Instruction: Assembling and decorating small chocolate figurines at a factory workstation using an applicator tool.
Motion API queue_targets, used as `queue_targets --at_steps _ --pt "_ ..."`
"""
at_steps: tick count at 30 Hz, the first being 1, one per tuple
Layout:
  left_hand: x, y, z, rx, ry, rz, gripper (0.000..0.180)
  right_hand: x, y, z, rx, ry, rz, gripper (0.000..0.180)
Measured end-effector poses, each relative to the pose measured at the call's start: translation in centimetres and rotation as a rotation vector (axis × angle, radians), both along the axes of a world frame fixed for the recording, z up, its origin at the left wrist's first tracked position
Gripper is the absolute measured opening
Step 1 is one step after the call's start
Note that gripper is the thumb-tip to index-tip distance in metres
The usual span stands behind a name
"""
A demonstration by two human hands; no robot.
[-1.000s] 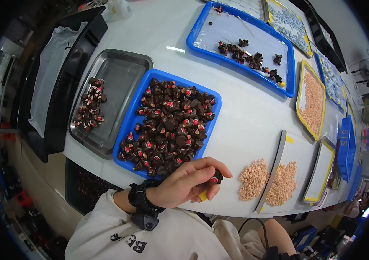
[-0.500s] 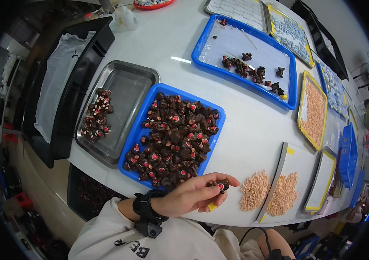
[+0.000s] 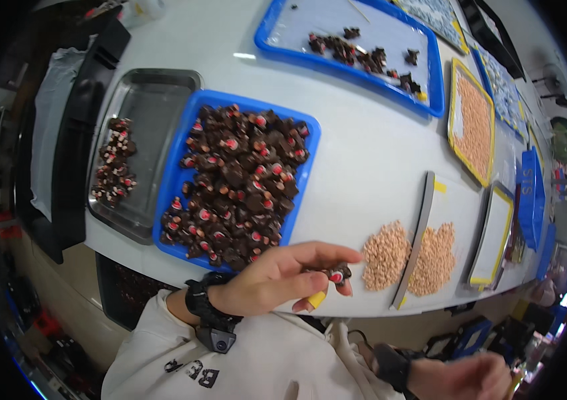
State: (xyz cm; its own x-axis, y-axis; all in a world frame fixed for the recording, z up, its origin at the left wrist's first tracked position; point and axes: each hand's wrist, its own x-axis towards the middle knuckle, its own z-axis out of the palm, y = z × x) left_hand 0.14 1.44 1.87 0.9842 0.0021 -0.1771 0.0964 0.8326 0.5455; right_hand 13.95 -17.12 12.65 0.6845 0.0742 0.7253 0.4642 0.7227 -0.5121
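Note:
Between the thumb and fingers of my left hand (image 3: 277, 280) is a small dark brown figurine (image 3: 338, 274) with a red-and-white patch. A yellow wrap is around one fingertip of that hand. Just left of it, a blue tray (image 3: 308, 183) holds a heap of similar dark figurines (image 3: 237, 180). Right of my fingertips lies a pile of tiny beige-pink pieces (image 3: 387, 257). My right hand (image 3: 463, 377) is low at the right, below the table edge and apart from these things; motion smears its fingers.
A grey strip (image 3: 414, 243) separates the pile from a second beige pile (image 3: 433, 260). A metal tray (image 3: 153, 100) with a few dark figurines and a black bin (image 3: 77, 153) stand left. Another blue tray (image 3: 357, 77) lies farther back. Yellow-edged trays (image 3: 471, 120) line the right side.
My right hand has come into view at the lower right. The left hand still holds the figurine, slightly turned. The view has shifted, so the trays sit higher and further left.

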Motion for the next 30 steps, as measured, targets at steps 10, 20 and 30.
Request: queue_targets --at_steps 10,20,30 --pt "0.1 -0.6 -0.6 0.055 0.041 0.103 0.040 -3.0 2.6 -9.6 -0.668 0.104 0.357 0.069" --pt "0.1 -0.2 -0.4 -0.057 0.111 0.058 0.042 -2.2 2.8 -9.3 -0.750 0.124 0.537 0.070" --pt "0.1 -0.3 -0.4 -0.107 0.128 0.071 0.042 -2.0 2.9 -9.3 -0.791 0.060 0.503 0.068"
